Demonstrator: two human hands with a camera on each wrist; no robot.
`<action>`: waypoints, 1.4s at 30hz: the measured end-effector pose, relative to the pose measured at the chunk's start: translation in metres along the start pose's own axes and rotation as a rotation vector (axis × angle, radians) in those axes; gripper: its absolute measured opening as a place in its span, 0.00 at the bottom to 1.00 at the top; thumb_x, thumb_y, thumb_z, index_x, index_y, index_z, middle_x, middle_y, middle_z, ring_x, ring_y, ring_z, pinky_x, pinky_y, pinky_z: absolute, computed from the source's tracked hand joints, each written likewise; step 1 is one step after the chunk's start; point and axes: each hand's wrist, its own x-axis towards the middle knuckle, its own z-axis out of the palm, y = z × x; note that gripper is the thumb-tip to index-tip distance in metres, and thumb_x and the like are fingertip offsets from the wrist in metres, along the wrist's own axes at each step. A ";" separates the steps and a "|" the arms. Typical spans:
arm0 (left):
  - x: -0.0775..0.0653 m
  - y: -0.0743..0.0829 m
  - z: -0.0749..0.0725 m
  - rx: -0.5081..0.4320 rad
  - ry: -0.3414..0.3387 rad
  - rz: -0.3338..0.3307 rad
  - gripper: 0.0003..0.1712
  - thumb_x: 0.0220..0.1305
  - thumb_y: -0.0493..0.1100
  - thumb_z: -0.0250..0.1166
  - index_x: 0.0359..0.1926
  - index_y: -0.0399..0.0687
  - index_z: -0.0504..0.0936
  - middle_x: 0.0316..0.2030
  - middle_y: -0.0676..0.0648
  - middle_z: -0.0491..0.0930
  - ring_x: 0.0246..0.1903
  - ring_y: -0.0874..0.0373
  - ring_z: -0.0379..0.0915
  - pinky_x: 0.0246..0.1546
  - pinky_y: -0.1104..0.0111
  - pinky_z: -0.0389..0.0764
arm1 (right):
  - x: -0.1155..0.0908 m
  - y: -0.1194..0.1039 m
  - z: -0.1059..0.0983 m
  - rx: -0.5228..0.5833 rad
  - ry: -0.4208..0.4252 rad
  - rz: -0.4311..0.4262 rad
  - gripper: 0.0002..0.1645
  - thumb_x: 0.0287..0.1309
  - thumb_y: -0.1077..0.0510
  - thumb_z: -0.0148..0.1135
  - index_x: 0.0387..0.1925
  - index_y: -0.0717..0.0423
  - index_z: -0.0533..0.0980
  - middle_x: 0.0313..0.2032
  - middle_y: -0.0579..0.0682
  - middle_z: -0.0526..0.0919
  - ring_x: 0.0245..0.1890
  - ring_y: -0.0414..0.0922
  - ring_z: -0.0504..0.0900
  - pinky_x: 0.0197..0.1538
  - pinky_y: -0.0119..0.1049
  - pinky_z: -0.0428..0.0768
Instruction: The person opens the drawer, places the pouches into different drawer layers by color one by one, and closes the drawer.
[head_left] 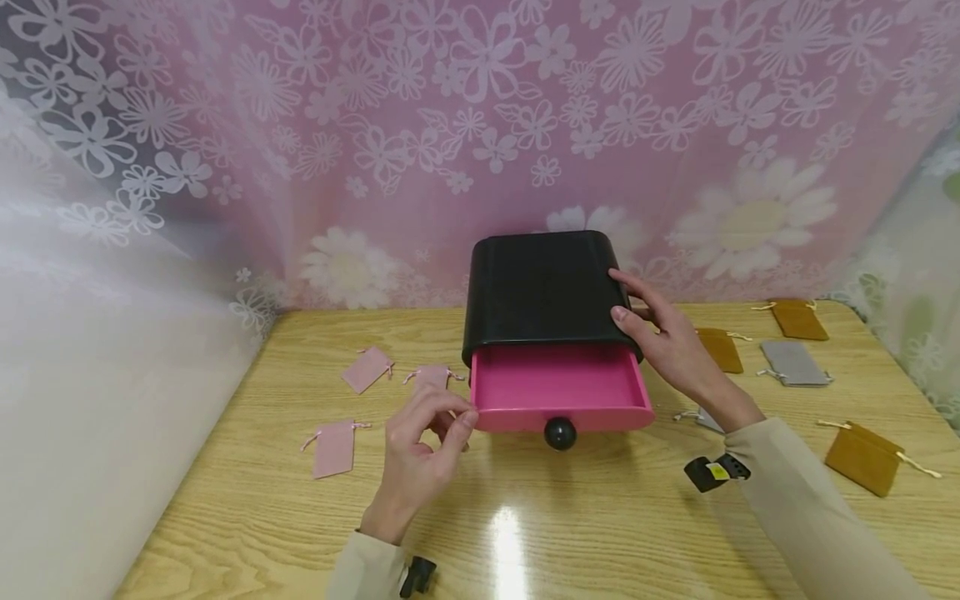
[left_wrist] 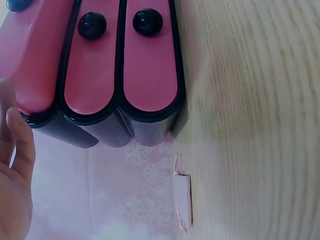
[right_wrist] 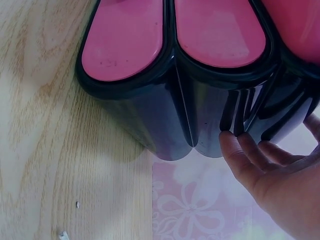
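Observation:
A black drawer cabinet (head_left: 547,287) with pink fronts stands on the table. Its top drawer (head_left: 558,377) is pulled out and bare inside, with a round black knob (head_left: 560,433) in front. My left hand (head_left: 426,446) is at the drawer's left front corner, thumb and forefinger tips right at the rim, away from the knob. On the cabinet's right side rests my right hand (head_left: 671,342), its thumb near the top edge. In the right wrist view the fingers (right_wrist: 245,160) lie extended along the black side wall. Two lower drawer fronts (left_wrist: 150,65) are closed.
Pink drawstring pouches (head_left: 333,448) lie left of the cabinet. To the right are brown pouches (head_left: 865,458) and grey pouches (head_left: 795,363), one partly hidden by the right forearm. A flowered curtain (head_left: 450,150) hangs right behind the table (head_left: 262,517).

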 end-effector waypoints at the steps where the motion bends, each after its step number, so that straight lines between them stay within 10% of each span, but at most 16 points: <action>1: 0.000 0.001 0.000 -0.009 -0.010 0.000 0.03 0.70 0.37 0.66 0.38 0.40 0.82 0.29 0.47 0.78 0.18 0.65 0.73 0.22 0.80 0.75 | 0.000 0.000 0.000 -0.001 0.001 -0.001 0.35 0.78 0.47 0.48 0.80 0.30 0.54 0.77 0.60 0.60 0.69 0.64 0.72 0.47 0.19 0.76; 14: -0.004 0.004 -0.012 -0.010 -0.051 -0.071 0.06 0.64 0.29 0.66 0.41 0.41 0.82 0.29 0.48 0.79 0.19 0.66 0.73 0.22 0.79 0.75 | 0.000 0.000 0.000 0.003 0.007 -0.009 0.34 0.78 0.48 0.48 0.80 0.31 0.54 0.77 0.60 0.59 0.68 0.64 0.73 0.48 0.19 0.76; 23: -0.002 -0.011 -0.036 0.159 -0.020 -0.340 0.09 0.65 0.33 0.68 0.45 0.45 0.84 0.34 0.49 0.85 0.24 0.63 0.78 0.25 0.72 0.79 | 0.000 0.001 0.001 0.013 0.007 -0.002 0.34 0.78 0.48 0.48 0.80 0.31 0.54 0.77 0.60 0.60 0.67 0.62 0.73 0.47 0.18 0.77; 32: 0.004 -0.051 -0.058 0.447 -0.275 -0.656 0.17 0.69 0.55 0.67 0.54 0.57 0.83 0.49 0.47 0.84 0.41 0.57 0.83 0.40 0.61 0.83 | 0.001 0.002 0.001 0.017 -0.001 0.010 0.34 0.78 0.47 0.48 0.80 0.30 0.53 0.77 0.59 0.60 0.68 0.62 0.73 0.48 0.18 0.76; 42: 0.010 -0.079 -0.065 0.495 -0.472 -0.748 0.26 0.68 0.55 0.67 0.62 0.49 0.80 0.58 0.41 0.81 0.51 0.45 0.84 0.52 0.50 0.83 | 0.001 0.003 0.001 0.023 -0.001 0.000 0.34 0.78 0.47 0.48 0.80 0.31 0.53 0.77 0.59 0.59 0.69 0.62 0.72 0.49 0.18 0.76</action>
